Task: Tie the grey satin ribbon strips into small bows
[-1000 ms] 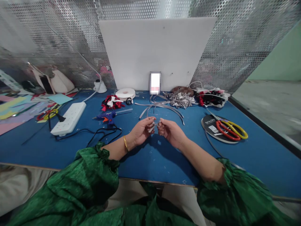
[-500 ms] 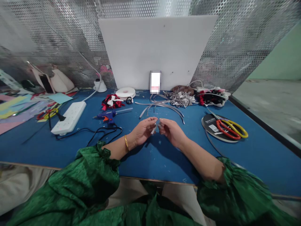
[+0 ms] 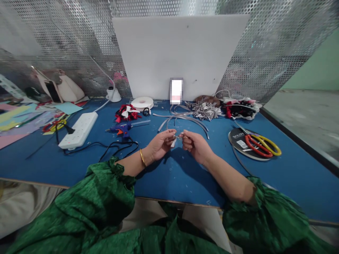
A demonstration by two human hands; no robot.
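Between my two hands, above the blue table, is a small grey ribbon [image 3: 173, 143] with a loose tail hanging down. My left hand [image 3: 162, 144] pinches it from the left with thumb and fingertips. From the right, my right hand [image 3: 194, 145] grips its other side between thumb and forefinger, the other fingers curled. Part of the ribbon is hidden by the fingers. Just beyond my hands lie several cut grey ribbon strips [image 3: 194, 121], and behind them is a pile of grey ribbon bows [image 3: 208, 110].
To the left lie a blue glue gun [image 3: 124, 130], red and black bows [image 3: 126, 113], a white ribbon roll [image 3: 142, 103] and a power strip [image 3: 78, 131]. Scissors [image 3: 261, 144] rest on a black ribbon spool [image 3: 237, 139] at right. A phone [image 3: 176, 91] leans against the white board [image 3: 174, 53].
My right hand has shifted slightly right and turned, its fingers curling more. The ribbon between the hands looks drawn out a little. My left hand has barely moved.
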